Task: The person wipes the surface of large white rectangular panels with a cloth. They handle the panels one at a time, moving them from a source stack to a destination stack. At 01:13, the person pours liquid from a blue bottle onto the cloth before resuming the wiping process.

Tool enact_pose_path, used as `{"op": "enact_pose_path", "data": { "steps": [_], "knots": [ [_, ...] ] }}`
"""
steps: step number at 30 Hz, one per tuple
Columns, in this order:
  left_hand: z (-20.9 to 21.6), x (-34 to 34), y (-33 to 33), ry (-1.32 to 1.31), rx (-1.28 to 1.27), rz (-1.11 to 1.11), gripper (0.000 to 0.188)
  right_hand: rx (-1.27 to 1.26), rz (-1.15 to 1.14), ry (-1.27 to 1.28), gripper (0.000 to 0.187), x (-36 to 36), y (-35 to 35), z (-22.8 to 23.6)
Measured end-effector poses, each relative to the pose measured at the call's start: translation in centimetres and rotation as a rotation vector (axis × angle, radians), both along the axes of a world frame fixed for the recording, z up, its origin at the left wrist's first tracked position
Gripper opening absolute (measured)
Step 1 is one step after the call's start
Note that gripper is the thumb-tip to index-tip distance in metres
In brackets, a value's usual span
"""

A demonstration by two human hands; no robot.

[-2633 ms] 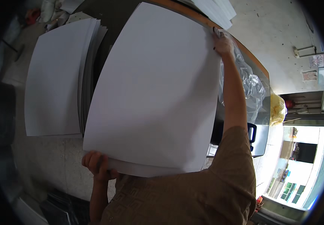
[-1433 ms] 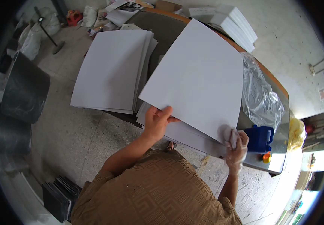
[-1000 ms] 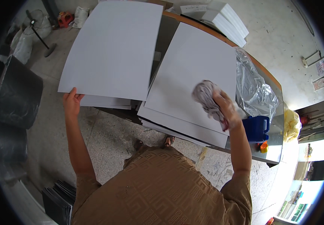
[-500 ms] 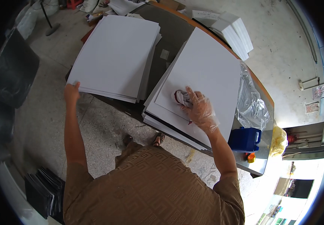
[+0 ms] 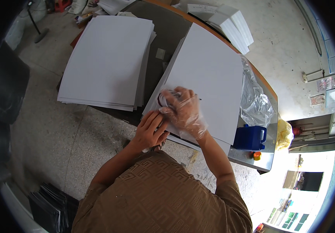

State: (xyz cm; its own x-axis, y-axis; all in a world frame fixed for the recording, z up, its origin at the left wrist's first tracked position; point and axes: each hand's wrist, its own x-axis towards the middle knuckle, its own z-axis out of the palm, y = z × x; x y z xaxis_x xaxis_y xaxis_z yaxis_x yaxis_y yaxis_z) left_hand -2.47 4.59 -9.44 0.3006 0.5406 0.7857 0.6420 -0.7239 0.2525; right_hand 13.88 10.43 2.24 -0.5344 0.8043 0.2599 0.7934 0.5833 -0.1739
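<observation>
My right hand, in a clear plastic glove, is closed round a wadded white-and-dark-red cloth. It presses this onto the top of the right-hand stack of white sheets. Bare and with its fingers stretched apart, my left hand rests at the near left corner of that same stack, just beside the gloved hand. My palms hide the corner itself. A second stack of white sheets lies to the left on the dark table, its edges slightly uneven.
A crumpled clear plastic bag lies right of the sheets. Nearer stand a blue jug and a small orange-and-yellow container. White foam blocks lie beyond the far edge. Dark panels lean at lower left.
My left hand has left the left stack's near corner and moved right to the right stack. My right hand has slid the cloth left, toward that stack's near left corner.
</observation>
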Motion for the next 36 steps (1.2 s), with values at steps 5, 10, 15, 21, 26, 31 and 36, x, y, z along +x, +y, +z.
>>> {"op": "enact_pose_path", "data": {
  "steps": [5, 10, 15, 21, 26, 31, 36],
  "knots": [
    [-2.7, 0.6, 1.1, -0.042, 0.099, -0.003, 0.041, -0.003, 0.013, -0.128, 0.044, 0.1, 0.3, -0.9],
    [-3.4, 1.3, 1.6, -0.065, 0.101, 0.029, 0.045, -0.035, -0.027, -0.212, 0.044, 1.3, 5.6, -1.8],
    [-3.9, 1.7, 1.0, -0.054, 0.089, 0.067, 0.041, 0.135, -0.138, -0.200, 0.040, 5.9, 21.6, -3.1],
    [-2.9, 1.6, -0.2, -0.092, 0.047, 0.106, 0.032, 0.103, -0.356, -0.270, 0.049, 10.6, 42.0, -3.0],
    [-3.2, 1.8, -0.9, -0.111, 0.059, 0.174, 0.033, 0.129, -0.353, -0.228, 0.050, 11.8, 47.4, -3.9],
    [-3.8, 2.3, 0.7, -0.126, 0.141, 0.184, 0.036, 0.039, -0.249, -0.101, 0.043, 12.1, 37.2, -3.6],
    [-4.4, 2.0, 1.4, -0.108, 0.182, 0.181, 0.036, -0.041, 0.174, -0.116, 0.039, 8.8, 7.8, -3.1]
  ]
}}
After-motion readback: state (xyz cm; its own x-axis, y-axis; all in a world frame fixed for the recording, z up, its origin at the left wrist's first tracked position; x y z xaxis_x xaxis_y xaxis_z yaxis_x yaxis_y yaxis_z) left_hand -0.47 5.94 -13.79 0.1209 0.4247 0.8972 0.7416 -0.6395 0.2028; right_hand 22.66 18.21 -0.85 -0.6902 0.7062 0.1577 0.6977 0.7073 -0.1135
